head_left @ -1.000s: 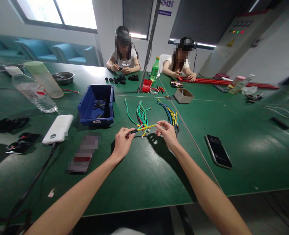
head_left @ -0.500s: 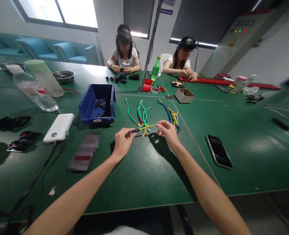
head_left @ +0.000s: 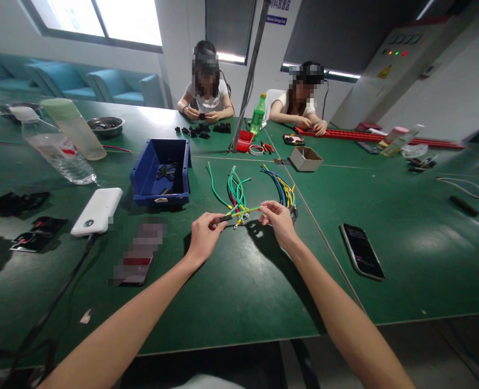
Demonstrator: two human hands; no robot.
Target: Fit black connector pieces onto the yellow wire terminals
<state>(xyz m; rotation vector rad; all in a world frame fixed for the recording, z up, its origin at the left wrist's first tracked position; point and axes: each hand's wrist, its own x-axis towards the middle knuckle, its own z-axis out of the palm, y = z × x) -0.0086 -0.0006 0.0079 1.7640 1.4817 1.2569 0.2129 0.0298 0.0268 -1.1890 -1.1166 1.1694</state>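
Observation:
A short yellow-green wire is stretched between my two hands, just above the green table. My left hand pinches its left end, where a black sleeve sits on the wire. Fingers of my right hand are pinched on the right end. Right behind the wire lies a bundle of green and red wires with metal lugs. A bundle of blue and yellow wires lies beside my right hand.
A blue bin with black parts stands left of the wires. A white power bank, bottles and black parts lie further left; a phone lies right. Two people work at the far side near a cardboard box.
Both hands stay pinched on the wire; they have shifted only slightly, with the left thumb working at the black sleeve.

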